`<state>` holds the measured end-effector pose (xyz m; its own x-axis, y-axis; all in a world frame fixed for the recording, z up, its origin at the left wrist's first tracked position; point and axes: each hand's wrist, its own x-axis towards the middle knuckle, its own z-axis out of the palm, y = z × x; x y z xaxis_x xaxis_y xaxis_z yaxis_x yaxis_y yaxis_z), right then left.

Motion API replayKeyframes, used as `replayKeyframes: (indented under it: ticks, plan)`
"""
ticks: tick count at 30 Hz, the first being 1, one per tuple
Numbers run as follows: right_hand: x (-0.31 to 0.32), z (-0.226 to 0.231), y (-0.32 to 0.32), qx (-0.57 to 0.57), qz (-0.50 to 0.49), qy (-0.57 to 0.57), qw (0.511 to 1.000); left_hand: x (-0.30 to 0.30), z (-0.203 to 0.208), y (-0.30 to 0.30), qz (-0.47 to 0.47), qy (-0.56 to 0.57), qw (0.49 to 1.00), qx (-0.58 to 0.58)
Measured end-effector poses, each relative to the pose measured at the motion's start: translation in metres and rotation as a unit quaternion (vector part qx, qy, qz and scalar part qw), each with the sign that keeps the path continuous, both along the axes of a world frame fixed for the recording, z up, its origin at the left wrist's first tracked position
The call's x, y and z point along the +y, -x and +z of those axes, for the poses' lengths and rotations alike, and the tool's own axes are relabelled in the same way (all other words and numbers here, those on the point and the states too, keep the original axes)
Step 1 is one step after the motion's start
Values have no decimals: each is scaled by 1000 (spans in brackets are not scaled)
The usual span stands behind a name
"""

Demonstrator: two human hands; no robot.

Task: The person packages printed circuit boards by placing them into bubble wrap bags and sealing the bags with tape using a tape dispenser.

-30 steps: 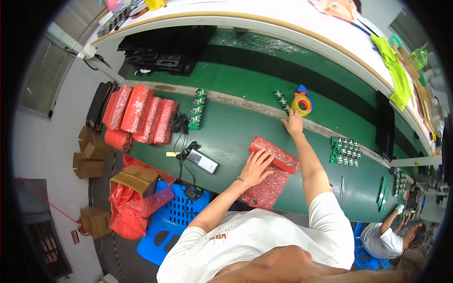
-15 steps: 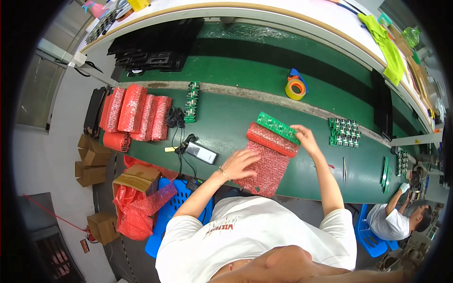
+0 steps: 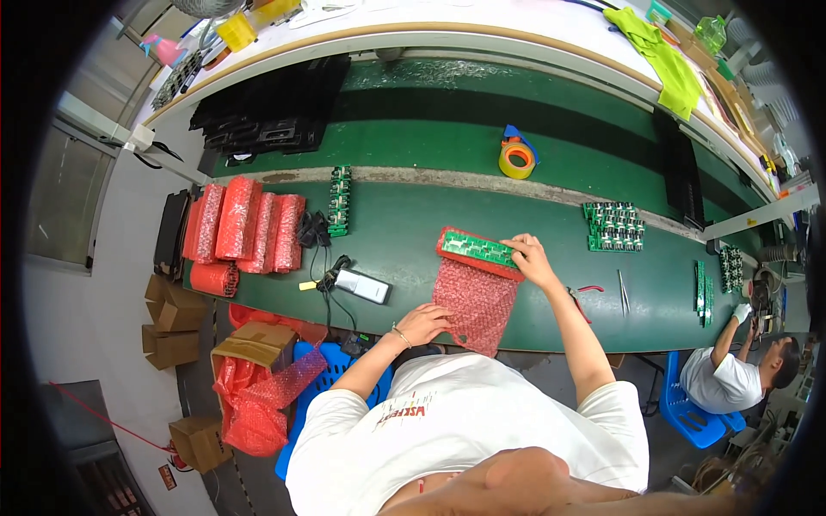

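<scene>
A sheet of red bubble wrap (image 3: 477,303) lies on the green table before me, its far end folded into a thick band. On that band rests a long green circuit board (image 3: 482,249), slightly slanted. My right hand (image 3: 531,258) is closed on the board's right end, thumb and fingers at its edge. My left hand (image 3: 424,324) lies at the wrap's left edge near the table's front, fingers stretched and fingertips touching the sheet. A small hole shows in the wrap's near left corner.
Red bubble-wrapped rolls (image 3: 241,222) are piled at the left. Nearby are a circuit board strip (image 3: 340,202), a cabled grey device (image 3: 362,285) and a tape dispenser (image 3: 517,158). Rightward lie more boards (image 3: 615,227), tweezers (image 3: 624,292) and red-handled pliers (image 3: 586,297). A co-worker (image 3: 727,378) sits far right.
The circuit board has come nearer, from beyond the folded band to on top of it. My left hand has slid back off the wrap to its left edge. The whole view has shifted a little.
</scene>
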<state>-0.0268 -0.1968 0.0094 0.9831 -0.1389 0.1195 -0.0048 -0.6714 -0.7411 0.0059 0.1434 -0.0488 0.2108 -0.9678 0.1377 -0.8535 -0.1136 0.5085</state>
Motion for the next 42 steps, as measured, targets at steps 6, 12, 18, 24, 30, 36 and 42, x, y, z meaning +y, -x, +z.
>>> replayKeyframes:
  ticks: [6,12,18,24,30,36,42]
  plan:
    - [8,-5,5,-2,-71,18,997,-25,69,-12,15,19,1000,-14]
    - [20,-6,10,-9,-127,9,992,-92,148,-60,93,66,989,-96]
    - [9,-18,14,-16,-161,-114,980,-164,116,-130,224,42,969,90]
    - [15,-7,29,-62,-160,-347,922,-201,64,-171,213,-56,961,169]
    - [23,13,14,98,-247,-206,942,-190,35,-184,210,-11,916,341]
    - [29,1,8,17,-301,-178,937,-137,40,-170,296,91,930,198]
    - [42,14,7,-81,-316,-86,941,-118,58,-151,288,33,905,311]
